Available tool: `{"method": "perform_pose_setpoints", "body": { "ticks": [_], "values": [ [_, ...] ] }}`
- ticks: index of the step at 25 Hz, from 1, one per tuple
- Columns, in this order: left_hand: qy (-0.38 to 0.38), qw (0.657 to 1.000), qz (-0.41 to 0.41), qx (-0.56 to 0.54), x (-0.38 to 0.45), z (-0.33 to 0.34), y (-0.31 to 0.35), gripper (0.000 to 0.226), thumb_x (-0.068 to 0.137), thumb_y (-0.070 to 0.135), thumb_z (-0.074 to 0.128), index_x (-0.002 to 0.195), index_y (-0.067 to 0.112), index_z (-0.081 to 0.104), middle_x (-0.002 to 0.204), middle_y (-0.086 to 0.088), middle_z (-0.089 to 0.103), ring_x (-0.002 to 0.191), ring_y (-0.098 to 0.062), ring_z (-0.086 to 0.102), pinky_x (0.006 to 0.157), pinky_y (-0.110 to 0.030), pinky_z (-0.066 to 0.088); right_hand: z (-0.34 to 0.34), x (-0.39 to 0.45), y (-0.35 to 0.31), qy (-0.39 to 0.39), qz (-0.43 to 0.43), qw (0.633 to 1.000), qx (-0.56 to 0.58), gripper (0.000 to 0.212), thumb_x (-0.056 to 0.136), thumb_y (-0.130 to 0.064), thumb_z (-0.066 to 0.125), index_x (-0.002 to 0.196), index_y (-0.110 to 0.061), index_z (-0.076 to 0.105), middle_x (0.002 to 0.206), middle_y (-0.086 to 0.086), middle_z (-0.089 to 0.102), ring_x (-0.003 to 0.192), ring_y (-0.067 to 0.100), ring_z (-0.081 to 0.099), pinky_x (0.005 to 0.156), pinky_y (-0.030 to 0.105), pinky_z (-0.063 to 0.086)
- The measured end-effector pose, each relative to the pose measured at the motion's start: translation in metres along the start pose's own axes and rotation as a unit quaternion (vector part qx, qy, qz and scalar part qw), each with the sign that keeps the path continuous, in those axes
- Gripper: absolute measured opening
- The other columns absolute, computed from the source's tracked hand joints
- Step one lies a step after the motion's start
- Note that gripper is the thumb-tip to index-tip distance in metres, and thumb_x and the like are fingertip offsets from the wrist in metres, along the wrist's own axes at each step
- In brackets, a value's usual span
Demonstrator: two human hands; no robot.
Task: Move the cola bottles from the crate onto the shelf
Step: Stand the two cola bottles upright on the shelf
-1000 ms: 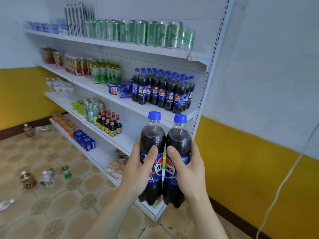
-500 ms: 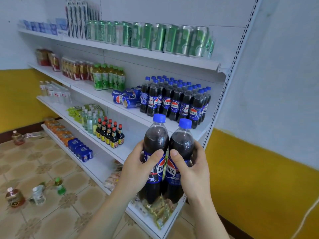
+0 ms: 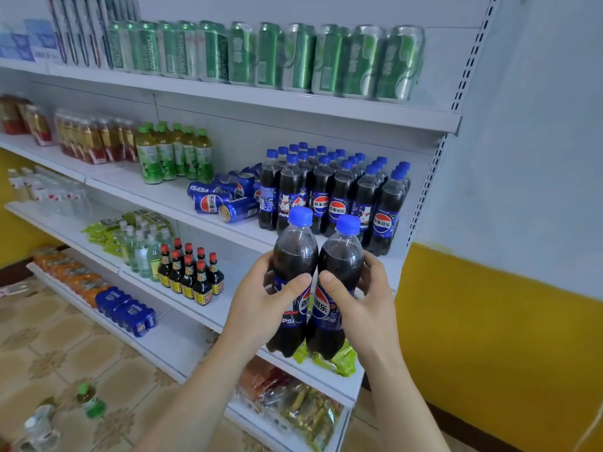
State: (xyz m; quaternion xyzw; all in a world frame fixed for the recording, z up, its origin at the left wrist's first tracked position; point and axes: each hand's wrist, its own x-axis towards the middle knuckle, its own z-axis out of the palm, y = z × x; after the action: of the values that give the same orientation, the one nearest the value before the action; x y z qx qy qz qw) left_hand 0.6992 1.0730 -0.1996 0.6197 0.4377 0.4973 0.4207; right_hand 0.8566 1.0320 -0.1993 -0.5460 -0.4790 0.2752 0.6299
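Two cola bottles held side by side in front of the shelf.

The left cola bottle [image 3: 295,282] and the right cola bottle [image 3: 339,288] stand upright in the air, touching each other, blue caps up, just below and in front of the row of cola bottles [image 3: 336,194] that stands on the shelf [image 3: 202,203]. The left hand [image 3: 261,305] wraps the left one, its fingers [image 3: 295,283] pressed on the label with the thumb across the front; the right hand [image 3: 365,301] grips the right one the same way, thumb on the label. Blue cans [image 3: 222,199] lie on their sides just left of the shelved row, with green bottles [image 3: 176,158] further left. Green cans [image 3: 293,57] line the top shelf. Small dark bottles with red caps [image 3: 191,272] stand on the shelf below.
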Motion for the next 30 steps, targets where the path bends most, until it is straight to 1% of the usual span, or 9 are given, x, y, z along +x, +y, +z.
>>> {"method": "perform_pose_setpoints", "body": {
  "ticks": [3,7,12,15,17,20,23,26,30],
  "values": [
    [-0.019,1.0,0.007,0.016,0.048,0.003,-0.014,0.042,0.087,0.034,0.075,0.125,0.036,0.057,0.111,0.024,0.066,0.093,0.028,0.053,0.067,0.004,0.041,0.012,0.04,0.017,0.015,-0.003,1.0,-0.003,0.057,0.083,-0.035,0.081,0.131,-0.037,0.051,0.117,-0.022,0.066,0.104,-0.012,0.062,0.09,0.027,0.054],
    [-0.039,0.999,0.01,0.026,0.115,0.01,-0.031,0.047,0.084,0.037,0.076,0.128,0.035,0.06,0.114,0.021,0.069,0.103,0.018,0.057,0.072,0.001,0.044,0.028,0.1,0.037,0.034,-0.006,0.999,-0.001,0.058,0.082,-0.032,0.082,0.132,-0.035,0.052,0.116,-0.023,0.066,0.106,-0.011,0.061,0.096,0.029,0.054],
    [-0.039,0.998,0.033,0.042,0.19,0.017,-0.044,0.045,0.081,0.044,0.079,0.122,0.045,0.061,0.121,0.014,0.066,0.11,0.005,0.06,0.091,-0.021,0.051,0.039,0.168,0.048,0.043,-0.02,0.999,-0.007,0.06,0.083,-0.03,0.083,0.136,-0.03,0.054,0.12,-0.017,0.069,0.106,-0.005,0.065,0.095,0.027,0.054],
    [-0.047,0.997,0.039,0.053,0.218,0.022,-0.051,0.038,0.079,0.044,0.08,0.109,0.057,0.06,0.118,0.019,0.066,0.107,0.008,0.06,0.095,-0.026,0.05,0.045,0.191,0.057,0.055,-0.019,0.998,-0.015,0.056,0.084,-0.027,0.082,0.134,-0.03,0.055,0.115,-0.02,0.069,0.104,-0.004,0.066,0.092,0.025,0.054],
    [-0.045,0.996,0.047,0.057,0.24,0.025,-0.057,0.037,0.078,0.045,0.08,0.109,0.054,0.062,0.116,0.02,0.067,0.107,0.005,0.062,0.095,-0.029,0.051,0.051,0.208,0.062,0.07,-0.024,0.997,-0.025,0.056,0.085,-0.026,0.081,0.134,-0.029,0.055,0.115,-0.019,0.069,0.103,-0.004,0.066,0.091,0.024,0.054],
    [-0.055,0.994,0.057,0.074,0.263,0.027,-0.066,0.038,0.078,0.044,0.08,0.114,0.042,0.066,0.111,0.021,0.068,0.101,0.008,0.062,0.089,-0.021,0.05,0.059,0.226,0.073,0.088,-0.02,0.995,-0.037,0.056,0.086,-0.025,0.081,0.134,-0.029,0.054,0.116,-0.019,0.069,0.105,-0.002,0.066,0.094,0.027,0.054],
    [-0.077,0.99,0.078,0.083,0.282,0.025,-0.077,0.035,0.078,0.045,0.079,0.11,0.042,0.066,0.104,0.025,0.065,0.097,0.013,0.058,0.079,-0.005,0.042,0.074,0.234,0.084,0.119,-0.01,0.991,-0.055,0.056,0.086,-0.026,0.08,0.136,-0.029,0.053,0.117,-0.019,0.069,0.106,-0.001,0.066,0.097,0.033,0.055],
    [-0.106,0.985,0.093,0.095,0.303,0.021,-0.083,0.036,0.078,0.048,0.079,0.111,0.04,0.066,0.102,0.025,0.062,0.097,0.01,0.057,0.079,-0.007,0.041,0.087,0.243,0.088,0.162,-0.01,0.984,-0.072,0.054,0.087,-0.025,0.079,0.134,-0.031,0.054,0.114,-0.022,0.069,0.107,-0.001,0.066,0.095,0.029,0.054],
    [-0.131,0.981,0.103,0.097,0.32,0.018,-0.091,0.047,0.079,0.049,0.078,0.122,0.037,0.06,0.109,0.022,0.06,0.101,0.0,0.057,0.081,-0.012,0.04,0.099,0.248,0.087,0.181,-0.008,0.978,-0.104,0.053,0.089,-0.025,0.077,0.135,-0.032,0.052,0.109,-0.027,0.069,0.098,-0.003,0.067,0.083,0.02,0.054]
  ]
}}
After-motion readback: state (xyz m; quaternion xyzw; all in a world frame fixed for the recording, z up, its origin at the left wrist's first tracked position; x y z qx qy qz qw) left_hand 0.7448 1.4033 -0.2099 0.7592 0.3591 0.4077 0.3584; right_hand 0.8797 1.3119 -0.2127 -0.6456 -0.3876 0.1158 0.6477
